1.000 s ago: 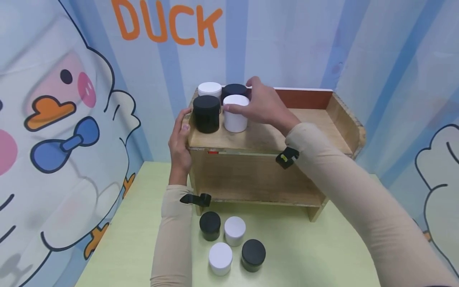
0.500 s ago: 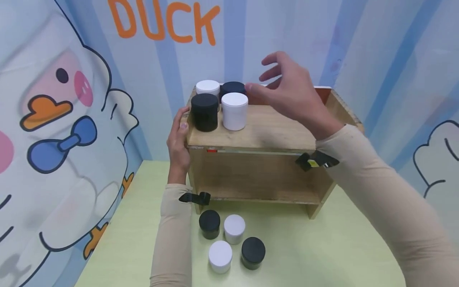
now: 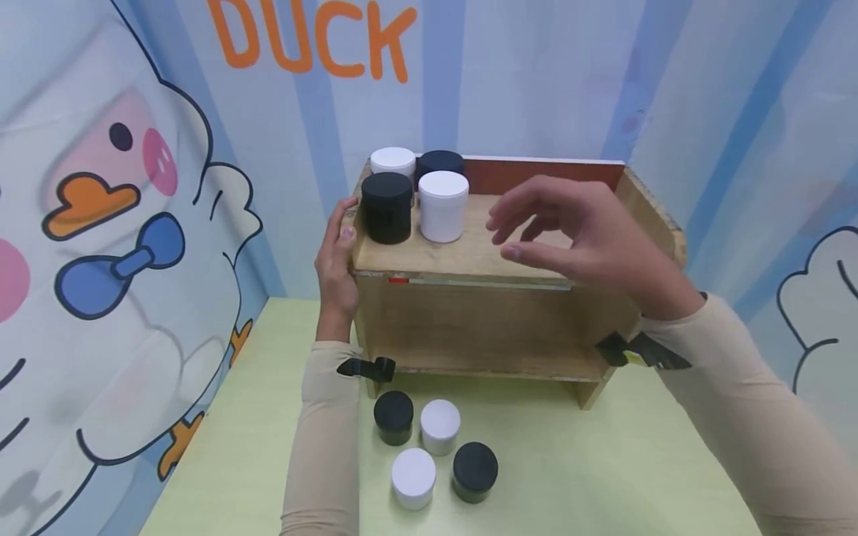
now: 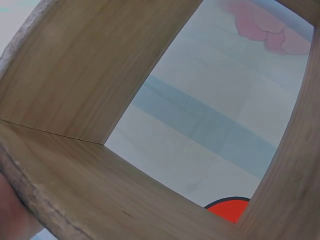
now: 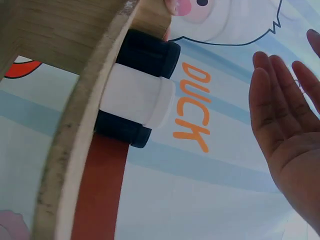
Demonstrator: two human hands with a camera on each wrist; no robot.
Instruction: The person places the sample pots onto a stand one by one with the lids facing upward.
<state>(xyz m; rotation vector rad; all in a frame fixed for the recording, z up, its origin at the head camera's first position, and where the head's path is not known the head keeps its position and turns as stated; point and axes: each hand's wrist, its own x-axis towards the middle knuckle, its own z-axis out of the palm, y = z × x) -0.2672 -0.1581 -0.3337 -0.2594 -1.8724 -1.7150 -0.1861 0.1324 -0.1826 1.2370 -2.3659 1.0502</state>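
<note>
Standing left on the shelf (image 3: pixel 429 260), four jars (image 3: pixel 444 208) look placed; four more jars (image 3: pixel 440 424), near on the table (image 3: pixel 550 461), seem pending. The left hand (image 3: pixel 337 272) grips the shelf's side; the right hand (image 3: pixel 596 242) hangs relaxed, empty.

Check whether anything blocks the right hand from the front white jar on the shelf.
Nothing visible does: in the head view, only a gap over the bare top of the wooden shelf separates the right hand from the front white jar.

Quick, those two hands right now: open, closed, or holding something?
Left hand: closed, holding the left side of the wooden shelf.
Right hand: open, holding nothing.
</note>
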